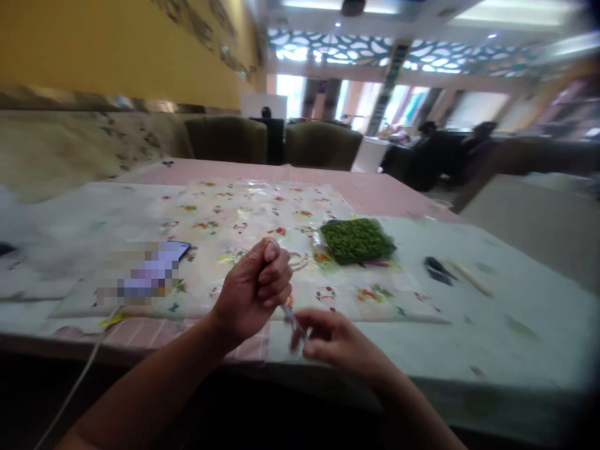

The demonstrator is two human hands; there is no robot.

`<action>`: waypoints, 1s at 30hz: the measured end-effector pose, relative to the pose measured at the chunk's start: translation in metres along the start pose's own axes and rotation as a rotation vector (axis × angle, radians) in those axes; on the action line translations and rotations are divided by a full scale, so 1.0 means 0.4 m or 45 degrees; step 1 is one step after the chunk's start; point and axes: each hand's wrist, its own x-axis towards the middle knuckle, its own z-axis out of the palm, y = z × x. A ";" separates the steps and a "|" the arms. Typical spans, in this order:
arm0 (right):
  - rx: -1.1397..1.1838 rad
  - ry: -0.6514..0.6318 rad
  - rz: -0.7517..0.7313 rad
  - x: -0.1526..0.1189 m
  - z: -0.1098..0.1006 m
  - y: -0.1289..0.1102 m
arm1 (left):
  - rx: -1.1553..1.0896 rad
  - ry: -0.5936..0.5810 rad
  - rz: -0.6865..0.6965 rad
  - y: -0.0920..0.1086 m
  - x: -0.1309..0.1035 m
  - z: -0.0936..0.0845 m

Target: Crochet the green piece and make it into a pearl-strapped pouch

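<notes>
My left hand (255, 287) is raised over the near part of the table, its fingers curled into a fist. Below it, a thin, shiny, greyish item (294, 322) runs from under the fist to the fingers of my right hand (328, 337), which pinch its lower end; blur hides what it is. Whatever the left fist wraps around is hidden. Just behind the left hand, a string of pale beads (299, 261) lies on the flowered plastic cover (253, 206). A green textured bundle (357, 240) rests to the right of the beads.
A phone (157, 269) with a white cable (91, 362) lies at the left. On the right are a dark small object (439, 270) and a pale stick (470, 277). Chairs (323, 145) stand behind the table, with people (440, 147) farther back.
</notes>
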 end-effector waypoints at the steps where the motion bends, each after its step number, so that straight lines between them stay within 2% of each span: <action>1: 0.028 -0.257 0.112 -0.002 0.033 0.001 | -0.063 -0.023 0.000 0.017 -0.023 0.005; 2: 0.053 -0.440 0.193 -0.004 0.061 0.001 | -0.099 -0.047 0.019 0.032 -0.046 0.009; 3: 0.059 -0.519 0.179 -0.002 0.086 0.001 | -0.107 -0.076 0.042 0.045 -0.068 0.011; 4: 0.044 -0.498 0.115 0.005 0.106 0.000 | -0.093 -0.101 0.065 0.055 -0.088 0.013; 7: -0.155 -0.238 -0.181 0.065 0.147 -0.008 | 0.004 -0.110 0.095 0.074 -0.128 0.007; 8: -0.263 -0.227 -0.238 0.095 0.155 -0.012 | 0.042 -0.080 0.108 0.078 -0.135 -0.001; 11: -0.525 -0.334 -0.306 0.186 0.156 -0.012 | 0.293 0.112 0.172 0.095 -0.146 -0.047; 13: -0.628 -0.188 -0.363 0.230 0.146 0.005 | 0.649 0.250 0.215 0.112 -0.154 -0.090; 15: -0.854 -0.082 -0.495 0.259 0.135 0.040 | 1.139 0.286 0.283 0.126 -0.165 -0.135; 18: -1.307 -0.165 -0.595 0.285 0.126 0.114 | 1.976 0.201 0.377 0.133 -0.180 -0.200; 20: -1.406 -0.206 -0.611 0.298 0.121 0.159 | 2.429 0.102 0.311 0.128 -0.189 -0.244; 21: -1.413 -0.211 -0.633 0.303 0.118 0.176 | 2.561 0.038 0.245 0.125 -0.193 -0.265; 24: -1.404 -0.196 -0.671 0.309 0.112 0.198 | 2.628 -0.112 0.115 0.120 -0.208 -0.313; 26: -1.414 -0.207 -0.658 0.308 0.109 0.194 | 2.615 -0.149 0.084 0.125 -0.216 -0.330; 30: -1.364 -0.333 -0.664 0.307 0.096 0.177 | 2.635 -0.061 0.034 0.161 -0.218 -0.352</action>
